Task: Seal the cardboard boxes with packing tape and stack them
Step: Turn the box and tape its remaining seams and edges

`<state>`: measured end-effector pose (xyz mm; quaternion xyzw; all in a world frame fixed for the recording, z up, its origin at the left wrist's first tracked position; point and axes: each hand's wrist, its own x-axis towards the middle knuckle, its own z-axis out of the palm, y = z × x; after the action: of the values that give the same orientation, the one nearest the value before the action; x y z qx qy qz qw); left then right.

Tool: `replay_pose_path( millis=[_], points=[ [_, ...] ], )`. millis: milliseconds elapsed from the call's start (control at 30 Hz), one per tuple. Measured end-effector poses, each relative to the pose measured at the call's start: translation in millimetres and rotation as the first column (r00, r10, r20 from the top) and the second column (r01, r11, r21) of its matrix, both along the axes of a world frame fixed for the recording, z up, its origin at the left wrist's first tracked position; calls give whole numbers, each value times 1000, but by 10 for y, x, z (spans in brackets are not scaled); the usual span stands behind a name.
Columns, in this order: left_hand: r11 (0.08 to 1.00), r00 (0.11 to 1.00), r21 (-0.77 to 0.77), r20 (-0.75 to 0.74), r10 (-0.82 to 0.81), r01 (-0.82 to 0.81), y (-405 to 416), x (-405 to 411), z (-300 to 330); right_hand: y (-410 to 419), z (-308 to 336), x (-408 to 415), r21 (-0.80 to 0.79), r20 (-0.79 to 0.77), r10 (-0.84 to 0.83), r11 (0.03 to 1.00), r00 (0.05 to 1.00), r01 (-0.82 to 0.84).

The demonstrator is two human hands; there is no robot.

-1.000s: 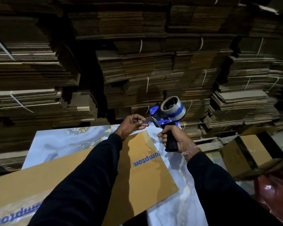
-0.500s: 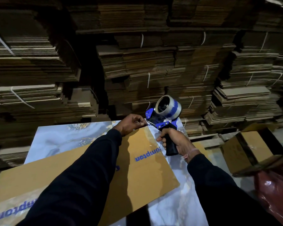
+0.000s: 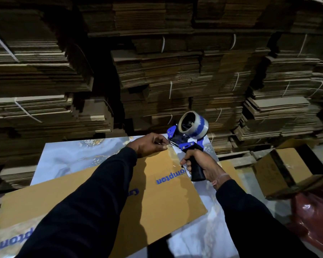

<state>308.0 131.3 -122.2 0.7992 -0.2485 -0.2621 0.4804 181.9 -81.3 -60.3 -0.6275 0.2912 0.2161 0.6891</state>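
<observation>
Starting a tape run, the left hand (image 3: 151, 144) pinched the clear tape's loose end at the far corner of the flat Crompton carton (image 3: 162, 200) lying on the marbled table (image 3: 67, 155). The right hand (image 3: 201, 164), fingers wrapped tight, gripped the blue tape dispenser (image 3: 188, 135). Next, likely: press the end down, then draw the dispenser along the edge.

The scene was dim, lit from above and slightly behind the wearer — the marbled table (image 3: 69, 157) and flat box (image 3: 168, 200) caught most of the light, while the cardboard stacks (image 3: 166, 71) behind sank into near-black gaps. Both sleeves threw soft dark shadows across the box. Small glints showed on the tape roll (image 3: 193, 123) and on red plastic (image 3: 313, 216) at lower right. Wide-angle bending curved the stacks toward the edges; the corners were darker and softer, the centre fairly sharp.
</observation>
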Motion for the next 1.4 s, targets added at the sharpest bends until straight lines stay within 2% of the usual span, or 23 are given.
replay_pose_path(
  millis=[200,400,500,667,733,900,1000,1133,1267,1400],
  points=[
    [980,990,166,73,-120,107,-65,-173,77,-9,-37,-92,-14,-16,-8,1000,1000,8],
    [980,985,91,-6,-175,174,-21,-427,112,3,-140,-206,6,-6,-43,999,999,43],
    [971,981,155,35,-190,182,-4,-503,151,19,-156,-264,17,-9,-51,999,999,51],
    [928,984,368,133,-116,60,-141,-536,131,1,-162,-327,72,7,-95,993,995,94],
    [916,980,401,171,-104,27,-222,-611,106,-16,-191,-365,94,18,-111,990,994,109],
    [951,978,299,210,14,-78,-264,-773,-18,-22,-228,-428,87,28,-110,990,994,107],
    [957,955,241,281,89,-160,-255,-850,-66,-12,-224,-434,94,19,-102,991,995,100],
    [941,898,243,423,118,-238,-282,-953,-113,23,-238,-413,96,24,-122,988,992,119],
    [921,785,233,610,111,-311,-263,-1040,-177,40,-270,-353,50,9,-114,992,993,114],
    [915,736,232,670,94,-328,-164,-915,-212,115,-251,-213,25,14,-106,994,994,106]
  ],
)
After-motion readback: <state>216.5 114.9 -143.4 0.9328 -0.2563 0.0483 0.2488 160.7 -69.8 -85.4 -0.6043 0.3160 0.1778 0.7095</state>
